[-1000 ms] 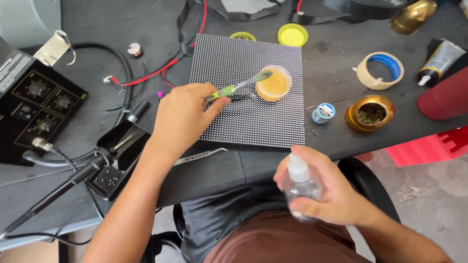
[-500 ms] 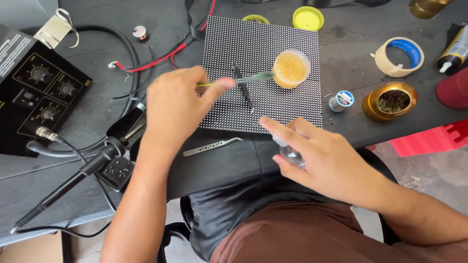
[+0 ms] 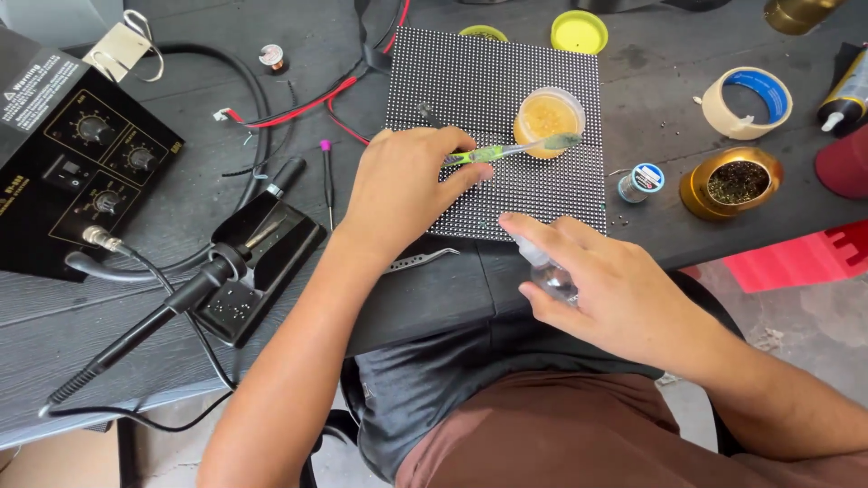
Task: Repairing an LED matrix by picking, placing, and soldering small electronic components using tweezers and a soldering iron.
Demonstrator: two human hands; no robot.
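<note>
A square dark panel [image 3: 488,72] studded with small dots lies flat on the black table. My left hand [image 3: 402,185] rests on its lower left part and grips a green toothbrush [image 3: 515,150], whose bristles reach over a small clear tub of amber paste [image 3: 548,117] standing on the panel. My right hand [image 3: 601,280] holds a small clear spray bottle [image 3: 545,268] at the panel's near edge, nozzle pointing at the panel. A thin dark tool [image 3: 430,114] lies on the panel just above my left hand.
A black control box with knobs [image 3: 63,154] sits at left, its handpiece [image 3: 154,325] and holder [image 3: 262,262] beside it. Metal tweezers [image 3: 420,262] lie by the near edge. A tape roll [image 3: 755,101], gold tin [image 3: 731,183], solder spool [image 3: 640,182] and yellow lid [image 3: 579,32] sit right.
My right hand has brought the spray bottle up from my lap to the panel's near edge. My left hand still holds the toothbrush by the amber tub.
</note>
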